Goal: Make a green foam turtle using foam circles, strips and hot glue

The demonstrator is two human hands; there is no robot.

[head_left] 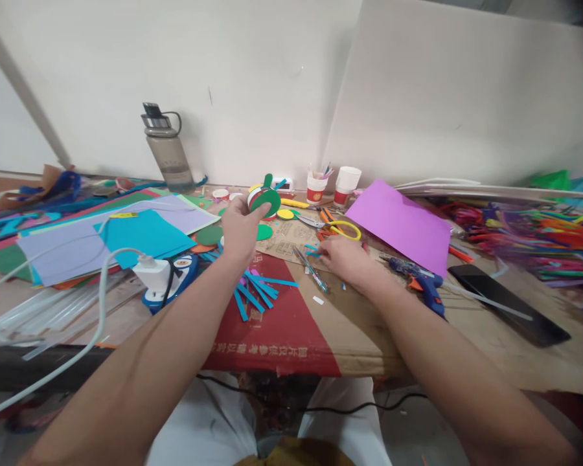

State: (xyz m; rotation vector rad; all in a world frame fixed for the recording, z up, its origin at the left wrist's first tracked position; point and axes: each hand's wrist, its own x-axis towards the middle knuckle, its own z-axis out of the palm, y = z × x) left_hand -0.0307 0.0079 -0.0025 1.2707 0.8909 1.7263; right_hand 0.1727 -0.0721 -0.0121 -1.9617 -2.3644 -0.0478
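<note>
My left hand (243,226) is closed on a round craft piece (265,202) with a green disc face, a white and red edge and a green tab on top. Below that hand lie several blue paper strips (255,294). My right hand (347,259) is low over the cardboard, its fingers bent together beside small blue scraps (311,249); what they hold, if anything, is hidden. Just beyond it are scissors (342,228) with yellow handles. A pen-like tool (311,270) lies to its left, and a blue glue gun (427,289) to its right.
Coloured sheets (146,233) and a power adapter (155,278) with white cables lie left. A water bottle (168,152) and paper cups (317,188) stand behind. On the right are a purple sheet (403,223), a black phone (510,304) and pipe cleaners (554,239).
</note>
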